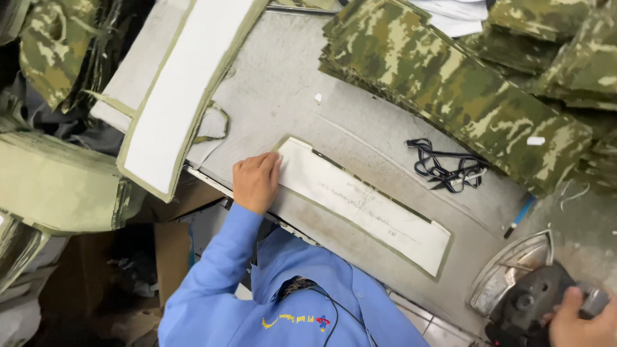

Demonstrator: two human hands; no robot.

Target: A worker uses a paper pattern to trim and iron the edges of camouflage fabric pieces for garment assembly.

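Note:
A long white strip with an olive fabric edge [369, 205] lies flat on the grey padded table [289, 90]. My left hand [256, 180] presses flat on the strip's left end, holding nothing. My right hand [578, 321] grips the dark handle of a steam iron [520, 283] at the lower right; the iron is tipped up so its shiny soleplate faces left, clear of the strip.
Stacks of camouflage fabric pieces [450, 83] fill the top right. A tangle of black cord [447, 168] and a blue pen [519, 217] lie near them. Long white-and-olive padded strips [173, 96] overhang the table's left edge. More camouflage and olive bundles [51, 180] sit left.

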